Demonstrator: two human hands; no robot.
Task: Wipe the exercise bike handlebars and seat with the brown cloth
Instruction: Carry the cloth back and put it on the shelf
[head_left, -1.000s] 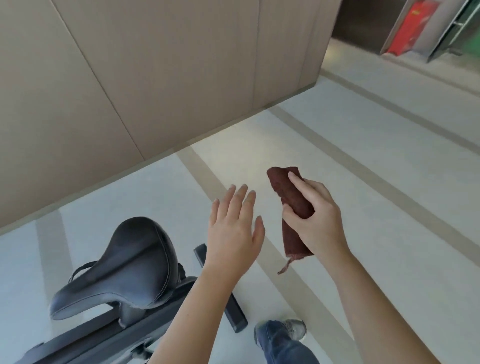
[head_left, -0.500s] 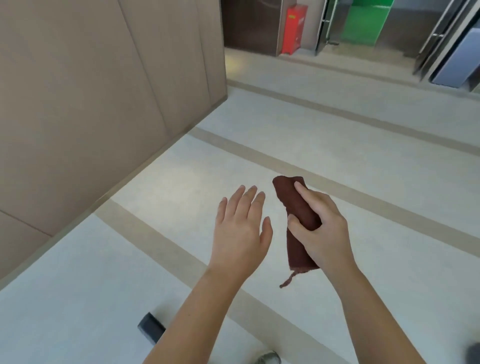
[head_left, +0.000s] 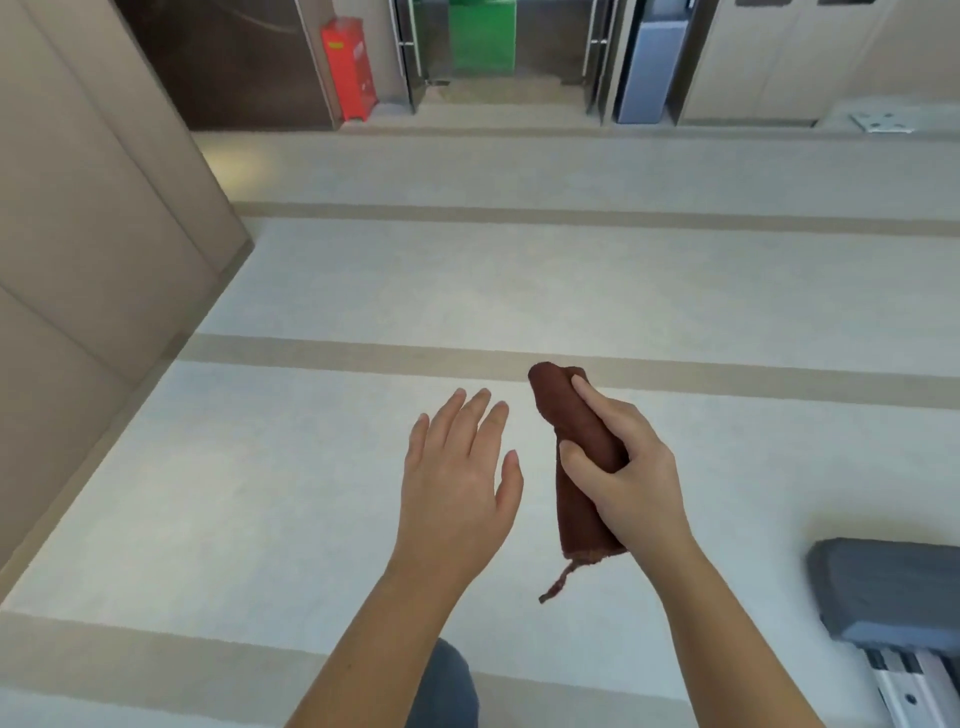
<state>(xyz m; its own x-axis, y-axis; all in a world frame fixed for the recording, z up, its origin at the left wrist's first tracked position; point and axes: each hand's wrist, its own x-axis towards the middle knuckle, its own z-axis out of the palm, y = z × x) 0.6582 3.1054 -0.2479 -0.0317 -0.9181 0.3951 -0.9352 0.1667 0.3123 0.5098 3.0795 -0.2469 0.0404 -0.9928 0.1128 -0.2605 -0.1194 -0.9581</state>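
Bike gone from my view | right hand (head_left: 631, 483) grips rolled brown cloth (head_left: 576, 462), ready for wiping; left hand (head_left: 457, 478) spread, empty

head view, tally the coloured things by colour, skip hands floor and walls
brown: 1, the brown cloth, rolled, held in the right hand
red: 1, the red box at the far wall
green: 1, the green panel
blue-grey: 1, the blue-grey panel
grey: 1, the grey pad at lower right
total: 5
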